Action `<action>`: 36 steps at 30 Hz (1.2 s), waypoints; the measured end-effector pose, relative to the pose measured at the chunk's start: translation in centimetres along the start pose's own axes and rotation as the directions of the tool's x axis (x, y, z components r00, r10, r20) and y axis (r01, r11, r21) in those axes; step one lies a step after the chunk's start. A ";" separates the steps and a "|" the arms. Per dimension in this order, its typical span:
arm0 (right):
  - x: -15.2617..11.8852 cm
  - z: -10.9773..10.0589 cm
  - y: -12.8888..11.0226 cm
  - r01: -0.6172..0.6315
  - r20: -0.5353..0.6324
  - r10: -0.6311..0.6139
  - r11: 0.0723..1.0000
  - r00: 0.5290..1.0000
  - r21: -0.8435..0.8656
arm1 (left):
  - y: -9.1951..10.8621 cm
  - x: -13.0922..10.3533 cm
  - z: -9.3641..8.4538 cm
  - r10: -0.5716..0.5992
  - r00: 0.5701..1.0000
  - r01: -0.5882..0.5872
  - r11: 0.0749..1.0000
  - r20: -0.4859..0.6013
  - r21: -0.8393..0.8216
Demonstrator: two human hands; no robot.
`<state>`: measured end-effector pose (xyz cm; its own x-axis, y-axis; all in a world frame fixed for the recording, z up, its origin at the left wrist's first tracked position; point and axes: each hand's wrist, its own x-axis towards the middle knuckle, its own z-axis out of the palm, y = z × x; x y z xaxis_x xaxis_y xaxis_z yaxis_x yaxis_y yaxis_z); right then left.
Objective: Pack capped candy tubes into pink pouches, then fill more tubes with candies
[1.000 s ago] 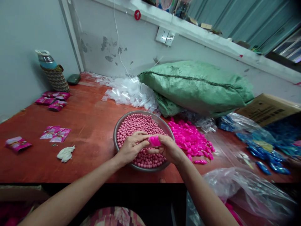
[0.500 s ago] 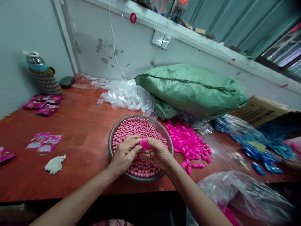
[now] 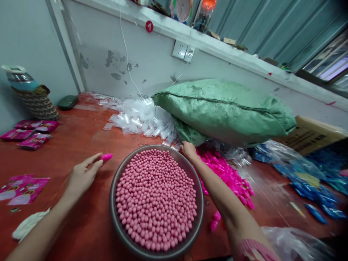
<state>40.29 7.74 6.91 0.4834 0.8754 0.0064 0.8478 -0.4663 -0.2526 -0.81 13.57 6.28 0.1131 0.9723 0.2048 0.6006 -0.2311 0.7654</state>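
A metal bowl (image 3: 116,188) full of pink balls (image 3: 156,199) sits on the red table in front of me. My left hand (image 3: 81,175) is out to the left of the bowl, pinching a small bright pink capsule (image 3: 106,157) at its fingertips, just above the table. My right hand (image 3: 188,149) reaches past the bowl's far rim, fingers curled at the edge of the clear small bags (image 3: 141,117); whether it holds one is hidden. A heap of bright pink capsules (image 3: 228,175) lies right of the bowl, under my right forearm.
A stuffed green sack (image 3: 225,108) lies at the back against the wall. Blue packets (image 3: 312,181) and a cardboard box (image 3: 312,132) are at the right, pink sachets (image 3: 27,132) and a wrapped bottle (image 3: 29,92) at the left, a clear bag (image 3: 293,244) at the near right.
My hands were together over the bowl on one pink capsule. They have parted: the left carried the capsule out to the left, the right reached to the far rim. The view moved closer.
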 end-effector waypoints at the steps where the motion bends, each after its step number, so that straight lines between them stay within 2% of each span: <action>1: 0.7 0.5 0.2 0.036 0.013 -0.035 0.999 0.999 -0.040 | -0.4 0.1 0.3 -0.014 1.000 0.013 1.000 0.013 0.011; 4: 2.1 1.4 0.8 0.166 0.080 -0.157 0.979 0.984 -0.122 | 0.6 -0.1 0.7 -0.051 0.998 0.053 0.998 0.047 -0.043; 7: 2.8 1.6 1.8 0.255 0.134 -0.235 0.954 0.963 -0.157 | 3.8 -0.5 0.8 -0.028 0.999 0.032 0.991 0.033 -0.130; 10: 2.2 0.9 2.3 0.309 0.113 -0.294 0.940 0.949 -0.148 | 7.5 -1.4 1.2 0.056 0.998 -0.050 0.981 0.025 -0.190; 12: 0.7 -0.4 2.1 0.331 0.056 -0.326 0.935 0.944 -0.126 | 9.4 -2.5 1.6 0.154 0.986 -0.133 0.958 0.061 -0.255; 14: -1.6 -2.3 1.5 0.395 -0.042 -0.397 0.917 0.917 -0.046 | 10.6 -3.7 2.1 0.253 0.958 -0.196 0.922 0.135 -0.335; 16: -4.6 -4.2 0.3 0.530 -0.124 -0.520 0.846 0.845 0.057 | 11.2 -4.8 2.6 0.314 0.926 -0.212 0.890 0.208 -0.403; 17: -6.1 -5.0 -0.4 0.598 -0.109 -0.589 0.798 0.800 0.072 | 11.3 -5.2 2.9 0.328 0.915 -0.206 0.881 0.235 -0.426; 19: -8.9 -5.9 -2.2 0.684 0.037 -0.683 0.729 0.729 -0.017 | 11.3 -5.8 3.2 0.325 0.908 -0.180 0.872 0.265 -0.454; 22: -11.8 -4.8 -5.3 0.729 0.294 -0.670 0.653 0.682 -0.205 | 11.0 -6.1 3.6 0.306 0.917 -0.154 0.864 0.257 -0.480; 23: -12.4 -4.0 -6.4 0.746 0.344 -0.667 0.634 0.661 -0.204 | 10.9 -6.1 3.7 0.301 0.922 -0.153 0.859 0.241 -0.488; 25: -13.3 -2.3 -8.4 0.764 0.387 -0.686 0.641 0.616 -0.080 | 10.7 -5.9 3.8 0.298 0.933 -0.164 0.851 0.201 -0.500; 26: -13.6 -1.6 -9.2 0.746 0.380 -0.699 0.665 0.606 0.033 | 10.6 -5.8 3.8 0.298 0.938 -0.173 0.846 0.178 -0.504; 27: -13.8 -1.0 -9.8 0.697 0.359 -0.700 0.698 0.617 0.164 | 10.5 -5.7 3.8 0.300 0.941 -0.185 0.842 0.155 -0.507; 29: -14.3 -0.6 -10.3 0.514 0.315 -0.664 0.734 0.678 0.444 | 10.4 -5.7 3.8 0.304 0.946 -0.206 0.833 0.114 -0.514; 30: -14.6 -0.8 -10.3 0.392 0.309 -0.637 0.716 0.707 0.578 | 10.4 -5.8 3.7 0.305 0.947 -0.211 0.828 0.101 -0.519; 31: -14.9 -1.0 -10.2 0.261 0.316 -0.609 0.672 0.728 0.694 | 10.4 -5.9 3.6 0.303 0.948 -0.211 0.824 0.094 -0.526; 33: -15.6 -1.8 -9.8 0.014 0.350 -0.576 0.532 0.739 0.846 | 10.5 -6.3 3.3 0.303 0.945 -0.193 0.819 0.121 -0.541; 35: -16.3 -2.4 -9.7 -0.142 0.348 -0.566 0.375 0.748 0.916 | 10.7 -6.9 3.1 0.315 0.927 -0.154 0.817 0.206 -0.555; 36: -16.7 -2.7 -9.7 -0.175 0.329 -0.558 0.312 0.762 0.934 | 10.9 -7.2 3.1 0.327 0.909 -0.135 0.817 0.258 -0.561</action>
<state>24.57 -2.69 11.82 -0.1765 0.9690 -0.1729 -0.0236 -0.1798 -0.9834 7.36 4.21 11.26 0.5033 0.8177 0.2793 0.0311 -0.3402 0.9398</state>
